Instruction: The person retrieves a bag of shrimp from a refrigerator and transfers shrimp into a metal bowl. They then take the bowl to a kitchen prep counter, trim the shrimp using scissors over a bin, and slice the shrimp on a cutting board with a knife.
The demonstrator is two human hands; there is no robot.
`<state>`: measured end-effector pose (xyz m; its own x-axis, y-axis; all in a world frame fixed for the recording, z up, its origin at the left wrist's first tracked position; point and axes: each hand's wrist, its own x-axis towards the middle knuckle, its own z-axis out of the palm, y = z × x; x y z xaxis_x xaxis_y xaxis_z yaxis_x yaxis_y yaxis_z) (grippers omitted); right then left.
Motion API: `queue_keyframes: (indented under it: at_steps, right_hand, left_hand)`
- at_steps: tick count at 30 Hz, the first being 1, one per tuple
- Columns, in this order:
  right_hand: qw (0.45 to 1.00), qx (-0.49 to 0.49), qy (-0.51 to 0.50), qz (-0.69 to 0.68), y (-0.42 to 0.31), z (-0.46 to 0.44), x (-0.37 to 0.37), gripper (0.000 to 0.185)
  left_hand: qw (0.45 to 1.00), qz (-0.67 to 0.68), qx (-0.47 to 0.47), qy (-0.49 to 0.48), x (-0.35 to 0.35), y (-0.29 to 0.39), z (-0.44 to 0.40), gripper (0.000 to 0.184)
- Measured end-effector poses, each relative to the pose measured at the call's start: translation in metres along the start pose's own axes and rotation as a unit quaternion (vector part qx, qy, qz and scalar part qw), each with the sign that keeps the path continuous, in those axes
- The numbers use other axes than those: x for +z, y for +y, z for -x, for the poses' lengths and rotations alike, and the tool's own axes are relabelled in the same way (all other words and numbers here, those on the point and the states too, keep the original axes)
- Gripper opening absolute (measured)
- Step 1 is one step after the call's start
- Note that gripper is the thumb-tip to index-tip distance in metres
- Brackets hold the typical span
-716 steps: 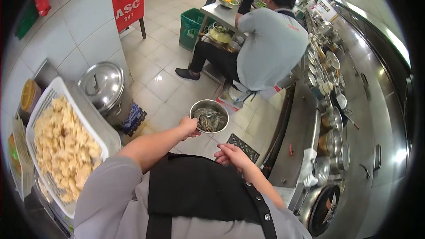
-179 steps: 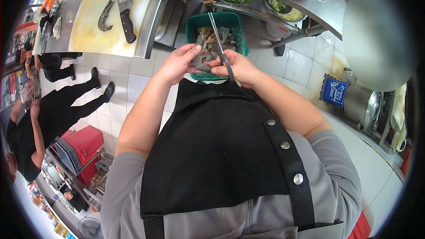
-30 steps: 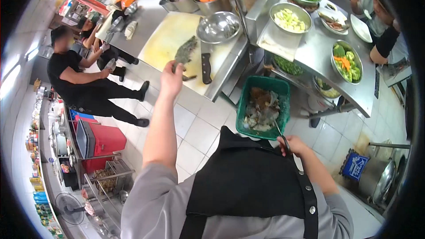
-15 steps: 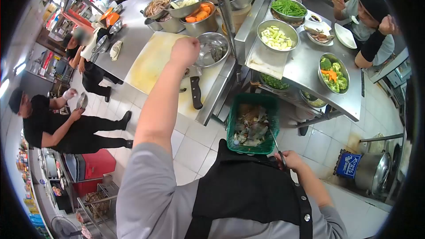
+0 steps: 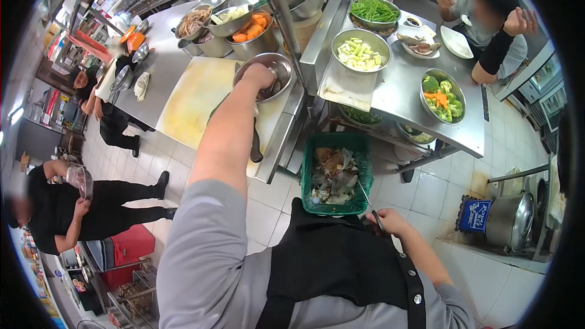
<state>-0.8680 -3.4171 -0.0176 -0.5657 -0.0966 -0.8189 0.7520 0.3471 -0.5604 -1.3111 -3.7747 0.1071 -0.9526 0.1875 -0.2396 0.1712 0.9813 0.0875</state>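
Observation:
My left hand (image 5: 259,77) reaches down into a metal bowl (image 5: 281,61) at the cutting board's corner. Its fingers are hidden, so their grip does not show; dark greyish pieces lie beside them in the bowl. Low at my right side, my right hand (image 5: 390,222) is closed round the black handles of a pair of scissors (image 5: 379,222). Their blades point up to the rim of a green bin (image 5: 308,170) holding food scraps (image 5: 334,173). A black-handled knife (image 5: 256,143) lies on the white, yellow-stained cutting board (image 5: 195,94), partly behind my left forearm.
Bowls of carrots (image 5: 250,27) and other food crowd the table's far end. On the right table stand bowls of cut green vegetable (image 5: 361,53), green beans (image 5: 375,10) and broccoli (image 5: 443,99). A person (image 5: 499,24) sits beyond it; two people stand at left.
My left hand has gone from a raised fist above the board down into the metal bowl. My right hand still holds the scissors by the bin. The view has shifted slightly.

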Motion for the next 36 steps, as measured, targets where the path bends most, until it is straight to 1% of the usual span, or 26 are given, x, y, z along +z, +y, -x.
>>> queue_keyframes:
  at_steps: [2, 3, 4, 5, 7, 9, 12, 13, 15, 16, 17, 18, 19, 20, 21, 22, 23, 24, 26, 27, 32, 34, 36]
  right_hand:
    - [1.0, -0.004, -0.012, -0.012, 0.004, -0.006, -0.002, 0.049]
    - [1.0, -0.007, -0.02, -0.017, 0.006, -0.009, -0.002, 0.049]
    - [1.0, -0.007, -0.018, -0.02, 0.007, -0.01, -0.003, 0.049]
    - [1.0, -0.01, -0.015, -0.023, 0.007, -0.012, -0.005, 0.049]
    - [0.999, -0.02, -0.015, -0.023, 0.001, -0.018, -0.008, 0.049]
    - [0.999, -0.025, -0.018, -0.02, -0.002, -0.021, -0.011, 0.049]
    - [0.999, -0.028, -0.021, 0.002, 0.001, -0.034, -0.017, 0.042]
    - [0.998, -0.043, -0.021, 0.033, -0.007, -0.03, -0.02, 0.043]
    - [0.994, -0.074, -0.015, 0.078, -0.023, -0.023, -0.024, 0.043]
    - [0.994, -0.09, -0.015, 0.066, -0.023, -0.027, -0.027, 0.045]
    - [0.988, -0.131, 0.0, 0.084, -0.037, -0.014, -0.027, 0.045]
    - [0.981, -0.171, 0.035, 0.08, -0.05, -0.002, -0.027, 0.046]
    - [0.977, -0.191, 0.055, 0.078, -0.055, -0.001, -0.028, 0.043]
    - [0.962, -0.256, 0.061, 0.066, -0.046, -0.013, -0.033, 0.04]
    - [0.948, -0.286, 0.085, 0.111, -0.065, 0.006, -0.036, 0.041]
    - [0.925, -0.334, 0.102, 0.15, -0.061, 0.001, -0.042, 0.042]
    - [0.925, -0.339, 0.085, 0.147, -0.075, 0.015, -0.045, 0.044]
    - [0.899, -0.366, 0.099, 0.217, -0.087, 0.026, -0.049, 0.047]
    - [0.872, -0.408, 0.109, 0.245, -0.098, 0.039, -0.051, 0.051]
    - [0.88, -0.38, 0.088, 0.272, -0.101, 0.043, -0.054, 0.052]
    - [0.845, -0.403, 0.088, 0.34, -0.099, 0.047, -0.056, 0.054]
    - [0.836, -0.41, 0.094, 0.352, -0.093, 0.044, -0.053, 0.051]
    - [0.846, -0.383, 0.075, 0.364, -0.091, 0.04, -0.05, 0.05]
  left_hand:
    - [0.998, 0.027, -0.019, 0.049, 0.0, -0.017, -0.003, 0.048]
    - [0.991, 0.071, -0.009, 0.113, -0.013, -0.015, 0.015, 0.041]
    - [0.967, 0.232, 0.001, 0.109, -0.023, -0.02, 0.029, 0.035]
    - [0.916, 0.386, 0.013, 0.106, -0.034, -0.023, 0.044, 0.03]
    - [0.835, 0.532, 0.05, 0.134, -0.076, -0.002, 0.124, 0.023]
    - [0.816, 0.548, 0.092, 0.156, -0.077, -0.007, 0.171, 0.023]
    - [0.856, 0.499, 0.064, 0.123, -0.066, 0.01, 0.237, 0.022]
    - [0.858, 0.497, 0.076, 0.108, -0.051, 0.012, 0.245, 0.02]
    - [0.828, 0.553, 0.069, 0.057, -0.013, 0.027, 0.257, 0.018]
    - [0.811, 0.581, 0.066, 0.027, 0.008, 0.033, 0.263, 0.017]
    - [0.79, 0.607, 0.082, -0.009, 0.03, 0.037, 0.264, 0.017]
    - [0.779, 0.622, 0.079, -0.03, 0.046, 0.043, 0.27, 0.018]
    - [0.767, 0.635, 0.078, -0.051, 0.06, 0.049, 0.276, 0.018]
    - [0.755, 0.647, 0.078, -0.071, 0.073, 0.056, 0.28, 0.018]
    - [0.745, 0.657, 0.071, -0.087, 0.084, 0.062, 0.285, 0.019]
    - [0.749, 0.65, 0.071, -0.109, 0.094, 0.066, 0.289, 0.02]
    - [0.752, 0.642, 0.071, -0.131, 0.102, 0.068, 0.292, 0.02]
    - [0.756, 0.633, 0.072, -0.151, 0.11, 0.069, 0.294, 0.021]
    - [0.76, 0.62, 0.073, -0.178, 0.124, 0.073, 0.298, 0.02]
    - [0.762, 0.615, 0.076, -0.19, 0.126, 0.077, 0.3, 0.02]
    - [0.752, 0.612, 0.113, -0.216, 0.132, 0.087, 0.308, 0.02]
    - [0.747, 0.621, 0.122, -0.203, 0.133, 0.093, 0.312, 0.021]
    - [0.742, 0.631, 0.117, -0.196, 0.135, 0.1, 0.314, 0.021]
